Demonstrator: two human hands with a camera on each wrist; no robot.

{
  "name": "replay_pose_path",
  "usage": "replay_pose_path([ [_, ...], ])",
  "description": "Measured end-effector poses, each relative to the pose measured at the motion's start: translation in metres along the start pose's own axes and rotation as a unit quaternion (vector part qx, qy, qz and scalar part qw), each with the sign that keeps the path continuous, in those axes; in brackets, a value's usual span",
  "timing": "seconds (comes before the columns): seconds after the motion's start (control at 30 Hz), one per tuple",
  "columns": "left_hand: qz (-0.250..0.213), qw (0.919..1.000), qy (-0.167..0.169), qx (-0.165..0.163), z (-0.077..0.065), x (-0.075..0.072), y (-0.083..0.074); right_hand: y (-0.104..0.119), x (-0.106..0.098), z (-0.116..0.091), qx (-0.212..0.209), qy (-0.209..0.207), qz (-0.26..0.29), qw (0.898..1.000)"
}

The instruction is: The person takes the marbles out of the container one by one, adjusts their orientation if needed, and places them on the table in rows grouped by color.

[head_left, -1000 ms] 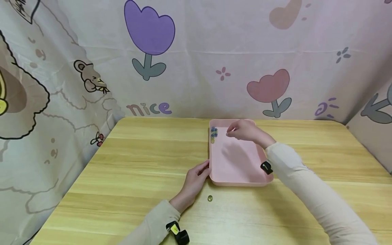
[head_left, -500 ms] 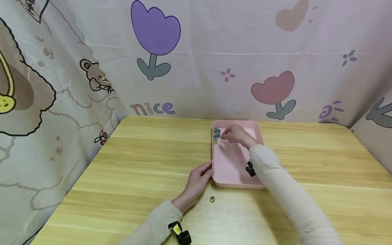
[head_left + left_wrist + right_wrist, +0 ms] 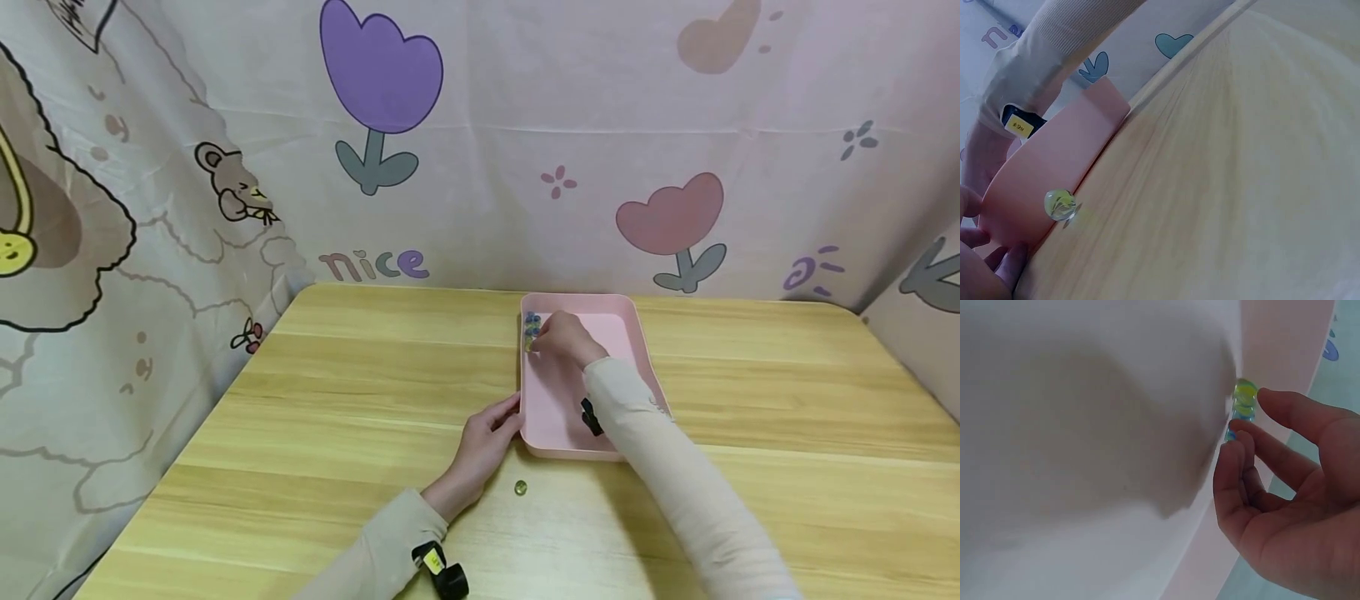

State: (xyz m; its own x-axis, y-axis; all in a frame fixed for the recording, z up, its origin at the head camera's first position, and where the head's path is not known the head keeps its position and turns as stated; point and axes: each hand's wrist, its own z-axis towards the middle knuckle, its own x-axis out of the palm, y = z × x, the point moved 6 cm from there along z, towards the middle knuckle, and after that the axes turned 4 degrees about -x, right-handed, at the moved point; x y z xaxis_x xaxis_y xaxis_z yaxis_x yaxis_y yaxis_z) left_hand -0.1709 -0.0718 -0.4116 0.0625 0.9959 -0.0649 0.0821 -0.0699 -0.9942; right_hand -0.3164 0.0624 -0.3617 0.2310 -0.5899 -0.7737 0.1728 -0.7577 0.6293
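Observation:
A shallow pink tray [image 3: 552,421] lies on the table, with several blue and yellow glass marbles [image 3: 532,323] lined up along its left wall. My right hand [image 3: 566,338] reaches in at the near end of this group. In the right wrist view, its thumb and index finger pinch a yellow-green glass marble [image 3: 1245,391], and more marbles sit behind, partly hidden by the fingers. My left hand [image 3: 480,446] touches the tray's outer left wall near the front corner, fingers fairly straight. One loose yellowish marble [image 3: 521,487] rests on the table before the tray.
The wooden table [image 3: 360,400] runs back to a printed cloth [image 3: 480,192] hung behind it. Another cloth wall stands at the left. A black camera [image 3: 450,581] is strapped at the left wrist, and a second one [image 3: 591,417] at the right.
My right hand has moved left and down across the tray to the marbles at its left wall. My left hand stays against the tray. The head view has shifted slightly.

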Motion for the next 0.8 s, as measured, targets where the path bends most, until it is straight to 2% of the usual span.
replay_pose_path([
  [0.2,0.001,0.9999,0.002,0.011,0.001,0.0,0.0,0.002,0.006,0.005,0.012,-0.007,-0.024,1.0],
  [0.47,-0.001,1.0,0.007,0.002,0.0,0.0,0.002,0.008,0.009,0.004,0.008,-0.014,-0.035,0.999],
  [0.8,-0.003,0.9999,0.011,0.001,0.001,0.0,0.004,0.008,0.012,0.003,0.001,-0.01,-0.021,1.0],
])
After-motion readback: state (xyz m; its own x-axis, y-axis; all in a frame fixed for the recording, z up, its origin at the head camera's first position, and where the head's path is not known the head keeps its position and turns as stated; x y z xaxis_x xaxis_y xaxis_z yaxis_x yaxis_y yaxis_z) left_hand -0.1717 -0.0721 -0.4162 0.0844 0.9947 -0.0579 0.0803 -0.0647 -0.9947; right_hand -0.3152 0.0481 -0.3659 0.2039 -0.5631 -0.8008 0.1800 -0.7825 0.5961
